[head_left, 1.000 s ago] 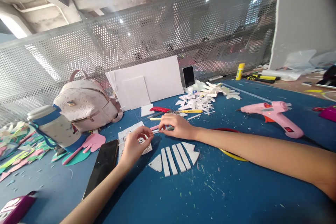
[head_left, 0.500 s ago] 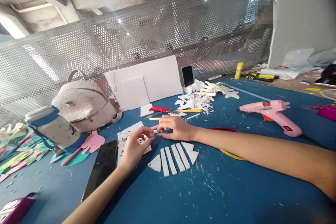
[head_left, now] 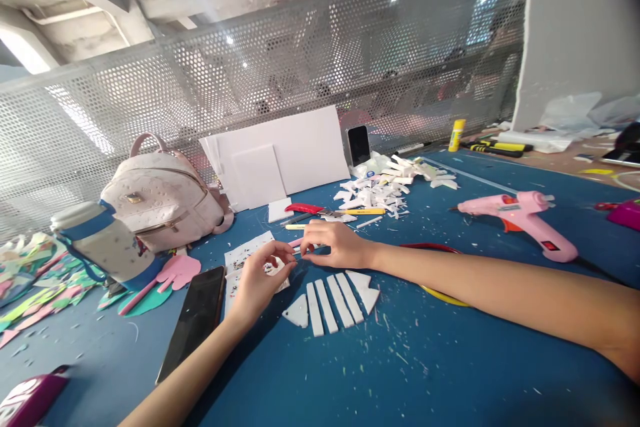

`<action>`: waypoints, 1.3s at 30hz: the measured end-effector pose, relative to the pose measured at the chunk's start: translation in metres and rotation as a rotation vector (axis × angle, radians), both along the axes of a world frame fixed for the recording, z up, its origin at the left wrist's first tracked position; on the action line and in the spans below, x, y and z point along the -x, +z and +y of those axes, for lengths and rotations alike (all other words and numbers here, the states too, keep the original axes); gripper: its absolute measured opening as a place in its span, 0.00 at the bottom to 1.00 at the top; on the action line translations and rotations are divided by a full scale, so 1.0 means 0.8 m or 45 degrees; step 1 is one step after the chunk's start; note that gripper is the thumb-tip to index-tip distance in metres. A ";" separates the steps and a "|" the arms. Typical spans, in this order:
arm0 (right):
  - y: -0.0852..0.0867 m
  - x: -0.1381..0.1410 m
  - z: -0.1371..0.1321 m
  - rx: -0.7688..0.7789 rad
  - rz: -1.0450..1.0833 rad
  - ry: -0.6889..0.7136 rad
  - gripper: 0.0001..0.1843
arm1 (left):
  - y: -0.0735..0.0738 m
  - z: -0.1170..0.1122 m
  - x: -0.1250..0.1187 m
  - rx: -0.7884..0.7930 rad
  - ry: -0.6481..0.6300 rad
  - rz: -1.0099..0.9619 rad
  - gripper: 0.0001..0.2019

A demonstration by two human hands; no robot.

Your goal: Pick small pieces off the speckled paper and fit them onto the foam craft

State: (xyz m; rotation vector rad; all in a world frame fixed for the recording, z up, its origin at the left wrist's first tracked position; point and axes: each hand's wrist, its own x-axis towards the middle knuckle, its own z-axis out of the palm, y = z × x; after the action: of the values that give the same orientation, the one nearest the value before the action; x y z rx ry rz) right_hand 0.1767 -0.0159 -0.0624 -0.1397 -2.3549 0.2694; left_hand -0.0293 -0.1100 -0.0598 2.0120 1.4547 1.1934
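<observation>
My left hand is pinched over a printed paper sheet, its fingertips touching the end of a slim pink tool. My right hand lies curled over the other end of that tool, fingers closed around it. Just in front of both hands, white foam strips and triangles lie in a row on the blue table. What sits between my left fingertips is too small to make out.
A black phone lies left of my left arm. A white backpack, a bottle, white boards, foam scraps, red scissors and a pink glue gun surround the spot.
Both hands stay at the pink tool; my right fingers shift slightly along it. Nothing else has moved.
</observation>
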 end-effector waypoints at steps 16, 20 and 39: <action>0.003 0.000 -0.002 0.011 0.017 0.007 0.04 | 0.002 -0.002 -0.003 0.003 0.025 -0.004 0.07; 0.004 0.001 -0.003 0.010 0.035 0.012 0.04 | 0.001 -0.001 -0.002 0.001 0.013 -0.005 0.07; 0.000 0.000 -0.001 0.016 0.030 0.020 0.03 | 0.001 -0.002 -0.005 -0.011 0.018 -0.025 0.07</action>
State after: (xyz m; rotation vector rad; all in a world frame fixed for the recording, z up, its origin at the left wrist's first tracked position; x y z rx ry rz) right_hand 0.1767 -0.0169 -0.0621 -0.1240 -2.3319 0.2920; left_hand -0.0255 -0.1115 -0.0588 1.9937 1.4590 1.2234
